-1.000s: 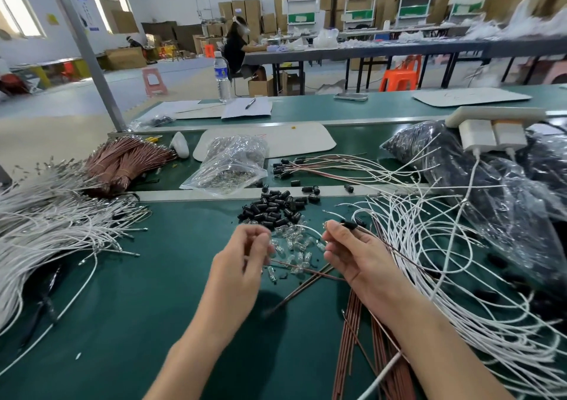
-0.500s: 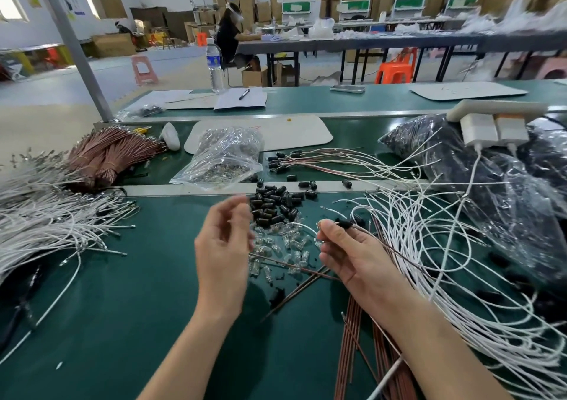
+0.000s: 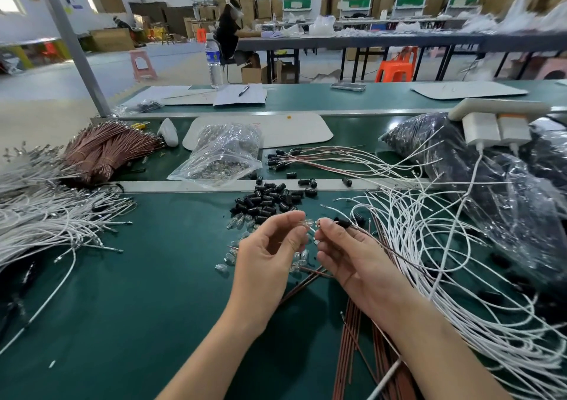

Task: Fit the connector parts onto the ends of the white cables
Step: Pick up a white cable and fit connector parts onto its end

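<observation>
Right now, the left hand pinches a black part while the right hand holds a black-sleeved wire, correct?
No. The head view shows the left hand pinching a clear part, not a black one; the right hand does hold the black-sleeved wire.

Left hand and right hand pinch, nearly meeting.
</observation>
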Available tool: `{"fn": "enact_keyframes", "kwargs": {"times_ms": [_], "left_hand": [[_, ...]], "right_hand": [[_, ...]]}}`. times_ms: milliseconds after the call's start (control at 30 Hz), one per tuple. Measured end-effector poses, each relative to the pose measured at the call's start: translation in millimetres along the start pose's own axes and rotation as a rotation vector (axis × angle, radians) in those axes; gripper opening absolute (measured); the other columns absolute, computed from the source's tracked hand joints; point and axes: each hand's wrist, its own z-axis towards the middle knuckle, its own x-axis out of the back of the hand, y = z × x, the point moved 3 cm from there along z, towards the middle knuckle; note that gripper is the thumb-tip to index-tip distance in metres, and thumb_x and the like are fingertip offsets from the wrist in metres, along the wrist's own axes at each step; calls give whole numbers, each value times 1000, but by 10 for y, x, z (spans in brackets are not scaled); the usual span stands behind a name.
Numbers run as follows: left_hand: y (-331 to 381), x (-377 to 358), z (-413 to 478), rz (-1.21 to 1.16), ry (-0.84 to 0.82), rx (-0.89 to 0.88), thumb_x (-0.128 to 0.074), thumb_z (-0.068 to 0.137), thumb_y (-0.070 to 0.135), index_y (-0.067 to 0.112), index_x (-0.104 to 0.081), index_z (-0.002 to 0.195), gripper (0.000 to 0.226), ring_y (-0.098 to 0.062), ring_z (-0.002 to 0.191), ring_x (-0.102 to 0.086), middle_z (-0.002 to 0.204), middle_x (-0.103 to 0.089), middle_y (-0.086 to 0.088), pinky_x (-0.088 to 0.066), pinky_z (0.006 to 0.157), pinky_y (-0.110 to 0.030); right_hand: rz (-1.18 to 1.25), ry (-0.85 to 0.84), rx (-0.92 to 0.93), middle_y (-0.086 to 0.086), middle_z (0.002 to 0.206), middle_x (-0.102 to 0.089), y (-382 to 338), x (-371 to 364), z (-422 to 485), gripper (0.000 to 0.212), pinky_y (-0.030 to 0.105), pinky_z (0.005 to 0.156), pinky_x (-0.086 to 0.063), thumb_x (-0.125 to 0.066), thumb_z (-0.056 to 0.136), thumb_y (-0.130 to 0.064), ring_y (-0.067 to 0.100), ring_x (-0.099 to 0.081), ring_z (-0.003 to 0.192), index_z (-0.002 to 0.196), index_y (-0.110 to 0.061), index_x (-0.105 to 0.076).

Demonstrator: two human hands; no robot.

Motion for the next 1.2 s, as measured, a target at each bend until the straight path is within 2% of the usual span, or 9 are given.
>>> {"fn": "enact_keyframes", "kwargs": {"times_ms": [167,367,533,967,1133,1200], "left_hand": [[-17,-19,-14,33,-42,-9,-68,94,14,20,-72,108,16,-12,93,-72,97,-76,4,-56,84,-22],[-27,0,-16,76,-42,-26,-69,94,16,22,-72,106,14,-9,92,-72,96,-76,7,-56,83,-21],[-34,25,-16,129,-54,-51,-70,93,15,24,-73,106,16,-7,95,-72,97,-76,11,-56,85,-21],[-81,20,-22,140,-67,-92,-69,92,16,26,-73,109,20,-6,98,-72,102,-76,14,-55,84,-18],[-79,28,5,382,-83,-248,-72,92,16,25,-70,111,21,-8,96,-70,100,-72,16,-53,83,-18],[-54,41,13,474,-71,-327,-72,92,14,29,-67,108,23,-5,92,-67,98,-69,18,-50,81,-13]], "right_hand": [[3,-4,12,2,74,-73,-17,-26,-21,12,17,56,-56,-75,76,-23,6,-68,62,71,-14,-80],[8,-11,35,4,78,-73,8,-7,-1,10,18,60,-57,-76,74,-22,8,-69,66,77,-13,-81],[-19,2,85,5,79,-72,28,27,16,18,19,62,-58,-81,69,-24,9,-69,69,81,-11,-81],[-84,-11,68,7,78,-72,46,8,4,15,19,61,-57,-76,74,-21,10,-68,66,82,-9,-81],[-88,-22,62,6,75,-71,37,5,11,16,19,61,-57,-77,72,-23,9,-67,64,80,-10,-81],[-110,-27,48,7,76,-71,44,7,8,17,18,61,-57,-78,72,-25,10,-67,64,80,-10,-81]]}}
